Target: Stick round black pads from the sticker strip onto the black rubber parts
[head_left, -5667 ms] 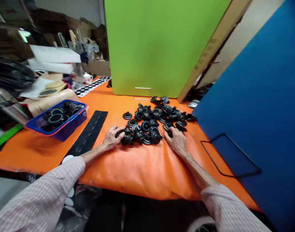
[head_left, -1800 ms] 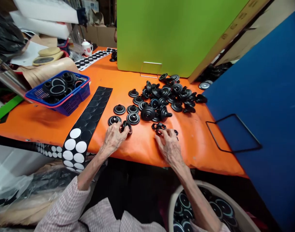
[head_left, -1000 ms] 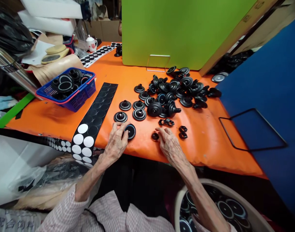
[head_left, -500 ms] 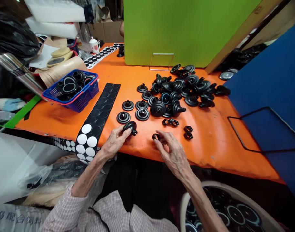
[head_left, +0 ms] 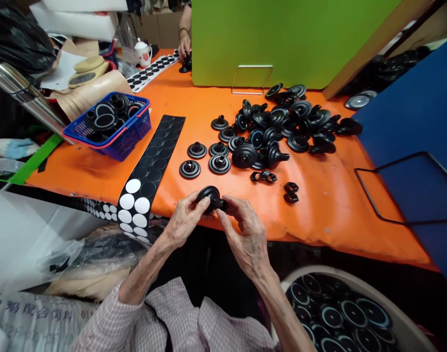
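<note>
My left hand (head_left: pixel 182 222) pinches a black round disc with a stem (head_left: pixel 208 194), its stem pointing right. At the stem's tip, my right hand (head_left: pixel 247 237) has thumb and fingers closed on a small black ring nut (head_left: pixel 222 203). The nut meets the stem; how far it is on, the fingers hide. Just beyond my hands, several similar discs (head_left: pixel 219 164) lie flat on the orange table (head_left: pixel 318 205), stems up. Loose black nuts (head_left: pixel 263 177) lie to the right, with two more nuts (head_left: pixel 291 192) nearer the edge. A heap of black discs (head_left: pixel 278 122) sits behind them.
On the left are a black strip with round stickers (head_left: pixel 155 156) and a blue basket (head_left: pixel 122 146) of black parts. A tub (head_left: pixel 314 270) of discs stands by my right arm. Green (head_left: pixel 289 44) and blue boards (head_left: pixel 410 146) border the table. Another person's hand (head_left: pixel 184 43) shows at the back.
My right hand has brought the nut left to the disc's stem. My left hand has moved slightly right with the disc. Another person's hand has come into view at the back.
</note>
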`<act>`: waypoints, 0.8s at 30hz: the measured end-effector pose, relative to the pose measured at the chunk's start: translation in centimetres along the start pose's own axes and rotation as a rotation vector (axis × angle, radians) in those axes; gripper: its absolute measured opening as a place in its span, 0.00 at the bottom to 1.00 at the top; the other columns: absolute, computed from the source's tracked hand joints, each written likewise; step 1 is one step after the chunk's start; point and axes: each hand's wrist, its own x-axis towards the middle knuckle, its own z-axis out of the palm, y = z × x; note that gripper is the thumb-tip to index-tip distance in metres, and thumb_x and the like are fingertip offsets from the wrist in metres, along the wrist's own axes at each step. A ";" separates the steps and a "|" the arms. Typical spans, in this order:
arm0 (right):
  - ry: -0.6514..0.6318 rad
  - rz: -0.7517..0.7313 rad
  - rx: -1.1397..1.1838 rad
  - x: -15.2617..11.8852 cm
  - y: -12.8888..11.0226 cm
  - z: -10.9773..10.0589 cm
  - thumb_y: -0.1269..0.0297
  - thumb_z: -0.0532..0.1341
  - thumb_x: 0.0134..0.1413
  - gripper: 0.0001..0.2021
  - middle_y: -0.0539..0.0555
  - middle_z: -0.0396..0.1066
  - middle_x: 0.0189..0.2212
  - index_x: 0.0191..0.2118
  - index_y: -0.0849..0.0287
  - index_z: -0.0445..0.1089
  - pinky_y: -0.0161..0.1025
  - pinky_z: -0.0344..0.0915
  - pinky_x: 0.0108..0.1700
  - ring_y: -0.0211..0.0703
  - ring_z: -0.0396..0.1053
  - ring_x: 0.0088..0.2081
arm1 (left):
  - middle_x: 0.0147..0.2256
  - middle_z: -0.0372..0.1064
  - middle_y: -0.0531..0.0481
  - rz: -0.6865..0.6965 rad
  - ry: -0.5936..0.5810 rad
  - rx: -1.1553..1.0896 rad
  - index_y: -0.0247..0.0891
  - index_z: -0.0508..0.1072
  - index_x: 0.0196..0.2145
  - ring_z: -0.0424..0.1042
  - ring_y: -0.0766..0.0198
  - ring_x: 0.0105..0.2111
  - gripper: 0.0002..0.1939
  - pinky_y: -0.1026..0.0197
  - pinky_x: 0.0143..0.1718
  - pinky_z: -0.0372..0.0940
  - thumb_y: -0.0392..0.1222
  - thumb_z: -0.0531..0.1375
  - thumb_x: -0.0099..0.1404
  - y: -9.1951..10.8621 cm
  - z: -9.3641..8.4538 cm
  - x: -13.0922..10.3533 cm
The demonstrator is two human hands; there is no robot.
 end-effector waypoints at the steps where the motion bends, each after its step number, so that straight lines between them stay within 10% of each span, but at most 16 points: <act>1: -0.003 -0.009 -0.013 0.0 0.0 0.0 0.66 0.58 0.61 0.11 0.55 0.70 0.41 0.49 0.54 0.66 0.45 0.74 0.43 0.43 0.72 0.41 | 0.40 0.73 0.45 0.011 0.002 0.018 0.33 0.75 0.43 0.72 0.59 0.40 0.18 0.57 0.44 0.69 0.49 0.62 0.61 0.0 0.1 -0.1; 9: -0.005 -0.012 -0.079 -0.7 -0.2 0.2 0.67 0.56 0.61 0.13 0.56 0.70 0.45 0.51 0.52 0.67 0.46 0.73 0.46 0.43 0.72 0.41 | 0.44 0.73 0.44 0.026 -0.024 0.038 0.33 0.73 0.45 0.71 0.58 0.47 0.21 0.58 0.50 0.66 0.46 0.66 0.57 -0.1 0.2 -0.2; 18: -0.053 0.418 0.361 0.2 0.1 0.0 0.50 0.62 0.55 0.17 0.55 0.74 0.42 0.45 0.55 0.68 0.48 0.72 0.47 0.46 0.73 0.44 | 0.43 0.73 0.44 -0.009 -0.112 -0.051 0.33 0.71 0.46 0.73 0.59 0.44 0.20 0.59 0.45 0.70 0.44 0.66 0.58 0.1 0.2 -0.6; 24: -0.030 0.368 0.436 0.3 -0.7 0.6 0.53 0.62 0.54 0.14 0.54 0.73 0.41 0.43 0.54 0.65 0.44 0.72 0.46 0.43 0.72 0.43 | 0.48 0.72 0.44 0.120 -0.099 0.041 0.34 0.68 0.50 0.73 0.61 0.45 0.18 0.60 0.50 0.67 0.44 0.61 0.64 0.0 0.0 -1.5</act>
